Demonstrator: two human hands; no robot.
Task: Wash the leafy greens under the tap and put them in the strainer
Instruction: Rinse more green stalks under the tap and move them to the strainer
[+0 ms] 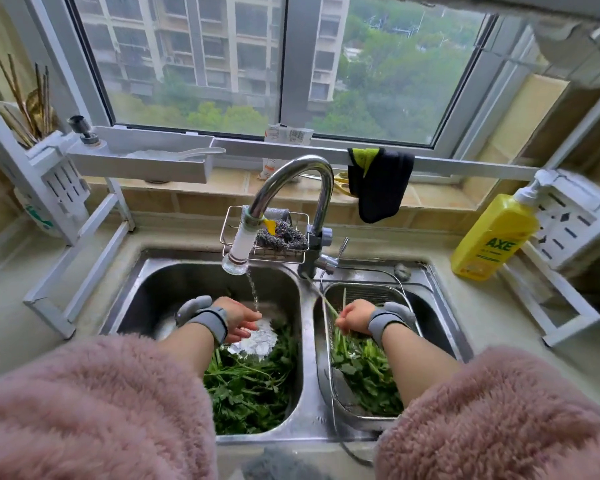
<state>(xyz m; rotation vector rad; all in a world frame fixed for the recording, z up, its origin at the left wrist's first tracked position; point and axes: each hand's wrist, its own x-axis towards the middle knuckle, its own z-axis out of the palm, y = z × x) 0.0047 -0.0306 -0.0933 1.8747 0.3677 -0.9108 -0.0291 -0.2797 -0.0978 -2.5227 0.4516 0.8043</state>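
Note:
Water runs from the tap [238, 252] into the left sink basin [160, 289], where a heap of leafy greens [250, 386] lies. My left hand [238, 318] is under the stream, fingers straight and holding nothing. In the right basin sits a metal strainer [368, 292] with washed greens [364, 372] in it. My right hand [355, 315] is over the strainer and grips a few green stalks [329, 306] that stick up and to the left.
A yellow dish soap bottle [492, 240] stands on the counter at right. A wire rack with a scourer [279, 237] hangs behind the tap. A dark cloth [378, 185] hangs from the sill. A white shelf frame [73, 237] stands left of the sink.

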